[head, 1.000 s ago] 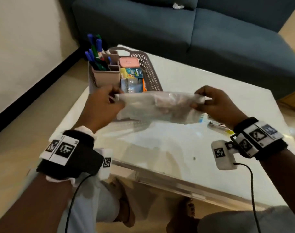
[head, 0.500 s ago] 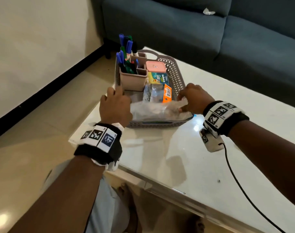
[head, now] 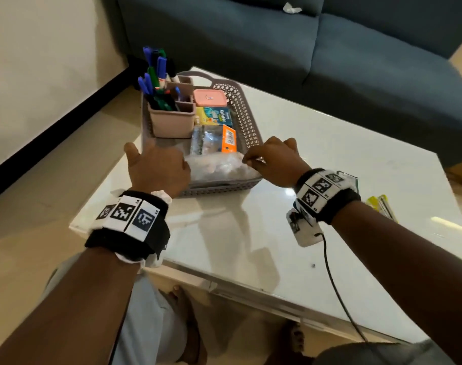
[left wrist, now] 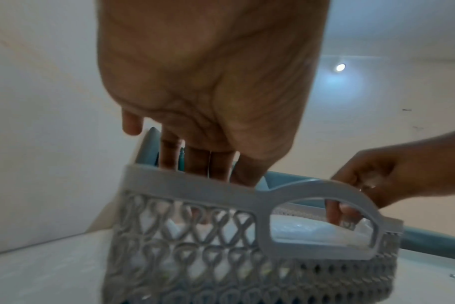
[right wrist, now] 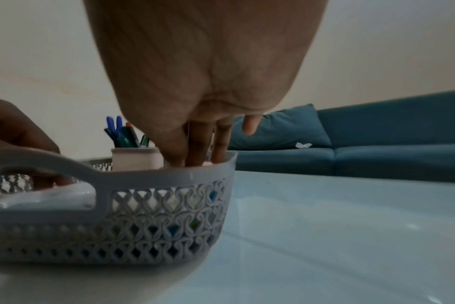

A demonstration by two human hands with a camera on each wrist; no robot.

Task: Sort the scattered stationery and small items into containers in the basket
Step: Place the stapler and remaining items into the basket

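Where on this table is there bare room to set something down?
Free: the white table between the basket and the near edge, and the stretch to the right of the basket toward the sofa. Crowded: inside the basket, and the right edge by the yellow items.
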